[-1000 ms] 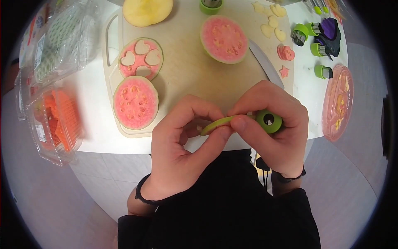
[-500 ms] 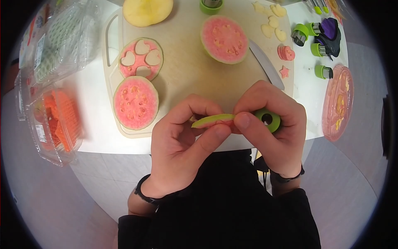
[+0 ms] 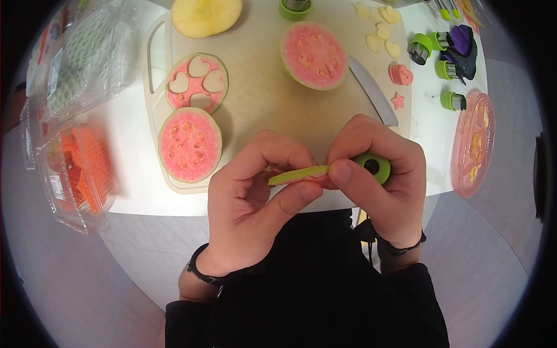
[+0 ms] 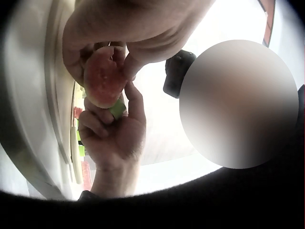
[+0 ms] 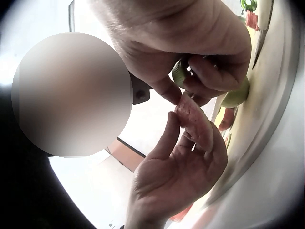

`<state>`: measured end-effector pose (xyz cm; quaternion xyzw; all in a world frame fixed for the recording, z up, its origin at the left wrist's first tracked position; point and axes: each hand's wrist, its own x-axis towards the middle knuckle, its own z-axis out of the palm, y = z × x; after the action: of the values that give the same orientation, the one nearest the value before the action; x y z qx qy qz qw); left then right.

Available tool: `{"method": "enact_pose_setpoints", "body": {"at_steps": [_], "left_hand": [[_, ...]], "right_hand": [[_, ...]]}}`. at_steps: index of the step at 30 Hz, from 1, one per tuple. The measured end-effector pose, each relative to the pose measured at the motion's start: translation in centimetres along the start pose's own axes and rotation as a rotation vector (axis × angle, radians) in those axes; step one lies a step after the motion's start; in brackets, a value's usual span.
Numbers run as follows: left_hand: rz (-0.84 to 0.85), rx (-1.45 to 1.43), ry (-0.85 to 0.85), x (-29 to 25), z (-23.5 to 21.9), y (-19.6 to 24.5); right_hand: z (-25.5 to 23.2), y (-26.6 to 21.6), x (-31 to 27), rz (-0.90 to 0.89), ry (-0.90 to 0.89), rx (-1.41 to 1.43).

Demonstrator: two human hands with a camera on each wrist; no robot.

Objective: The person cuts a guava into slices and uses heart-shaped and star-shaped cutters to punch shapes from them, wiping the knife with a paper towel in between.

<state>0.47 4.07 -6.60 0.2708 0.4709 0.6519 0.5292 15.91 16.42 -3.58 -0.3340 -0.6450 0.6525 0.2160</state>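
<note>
A thin guava slice (image 3: 296, 175) with pink flesh and a green rind is held up over the table's front edge. My left hand (image 3: 246, 203) pinches its left part between thumb and fingers. The right thumb and forefinger grip the other end, and the right hand (image 3: 387, 182) also keeps a small green-rimmed cutter (image 3: 383, 172) within its curled fingers. In the left wrist view the slice (image 4: 100, 83) shows its pink face, with a gap at its upper edge. From the right wrist the cutter (image 5: 179, 76) shows a ridged green side.
The cutting board (image 3: 255, 75) bears two guava halves (image 3: 190, 144), (image 3: 314, 55), a slice with heart-shaped holes (image 3: 184, 95), a yellow fruit half (image 3: 206, 14) and a knife (image 3: 371, 93). Several cutters (image 3: 419, 49) and a pink lidded container (image 3: 473, 145) lie right; clear plastic boxes (image 3: 78, 174) stand left.
The guava slice has shifted left and turned between my fingers, showing more of its rind edge. The right hand and cutter have moved slightly left. Both hands keep hold.
</note>
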Motion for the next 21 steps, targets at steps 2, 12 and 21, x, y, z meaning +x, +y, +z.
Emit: {"method": "enact_pose_setpoints", "body": {"at_steps": [2, 12, 21], "left_hand": [[0.001, 0.003, -0.002, -0.01, -0.07, 0.03], [0.017, 0.018, -0.015, -0.01, -0.26, 0.11], [0.018, 0.005, -0.021, 0.00, -0.32, 0.21]], "right_hand": [[-0.04, -0.04, 0.02, 0.027, -0.013, 0.017], [-0.02, -0.96, 0.15, 0.199, -0.035, 0.106], [-0.01, -0.06, 0.04, 0.178, -0.068, 0.259]]}}
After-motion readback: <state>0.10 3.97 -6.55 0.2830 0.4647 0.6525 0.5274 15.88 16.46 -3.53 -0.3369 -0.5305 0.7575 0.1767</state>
